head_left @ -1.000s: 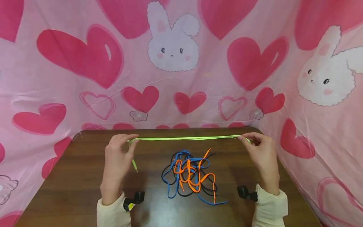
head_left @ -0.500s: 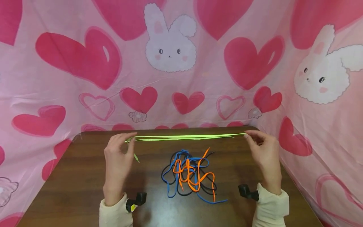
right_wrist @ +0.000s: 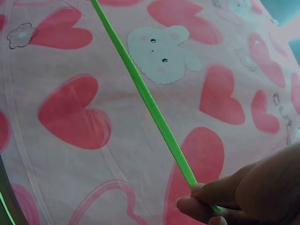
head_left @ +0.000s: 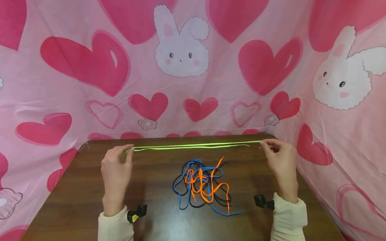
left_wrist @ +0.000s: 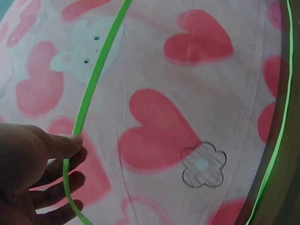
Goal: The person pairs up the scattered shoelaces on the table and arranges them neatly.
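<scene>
A flat neon-green shoelace (left_wrist: 98,65) stretches nearly level across the far part of the table in the head view. My left hand (head_left: 117,170) pinches it between thumb and fingertips; in the left wrist view its tail bends down past the other fingers. At the opposite end, my right hand (head_left: 281,167) pinches the shoelace, which runs taut from those fingertips in the right wrist view. A second green strand runs just below the taut one in the head view, its thin tip pointing right, short of the right hand.
Between the forearms, a loose tangle of shoelaces lies on the brown table (head_left: 75,190): an orange shoelace (head_left: 200,177) on top, a blue shoelace (head_left: 233,214) and a dark shoelace (head_left: 197,207). A pink cloth (head_left: 223,83) with hearts and rabbits hangs behind and at the sides.
My left hand has moved left, and its dangling green tail no longer shows in the head view. My right hand shifted slightly right earlier, drawing the two green strands apart. The tangle stays put.
</scene>
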Demonstrator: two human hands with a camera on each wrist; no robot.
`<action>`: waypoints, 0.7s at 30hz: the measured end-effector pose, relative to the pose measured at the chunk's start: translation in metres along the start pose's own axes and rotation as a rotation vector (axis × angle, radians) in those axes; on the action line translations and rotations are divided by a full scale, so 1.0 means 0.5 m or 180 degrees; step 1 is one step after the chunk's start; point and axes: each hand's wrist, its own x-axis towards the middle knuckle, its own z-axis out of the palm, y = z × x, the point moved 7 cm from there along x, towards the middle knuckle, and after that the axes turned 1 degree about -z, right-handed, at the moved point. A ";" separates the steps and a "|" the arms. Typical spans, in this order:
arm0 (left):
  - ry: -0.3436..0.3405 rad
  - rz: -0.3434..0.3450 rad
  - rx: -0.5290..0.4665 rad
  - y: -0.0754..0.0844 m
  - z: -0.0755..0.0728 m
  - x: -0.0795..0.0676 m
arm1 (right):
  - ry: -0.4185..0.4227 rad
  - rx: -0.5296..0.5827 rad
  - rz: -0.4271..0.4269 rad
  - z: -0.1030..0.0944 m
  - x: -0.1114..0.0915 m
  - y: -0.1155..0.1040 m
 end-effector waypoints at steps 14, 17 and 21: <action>0.0127 -0.0196 0.0280 -0.059 -0.051 0.007 | -0.0086 -0.0205 0.0067 0.011 0.012 0.047; 0.0158 -0.0259 0.0309 -0.073 -0.055 0.006 | -0.0047 -0.0243 0.0082 0.008 0.015 0.059; 0.0185 -0.0266 0.0359 -0.087 -0.057 0.005 | -0.0047 -0.0328 0.0085 0.008 0.020 0.073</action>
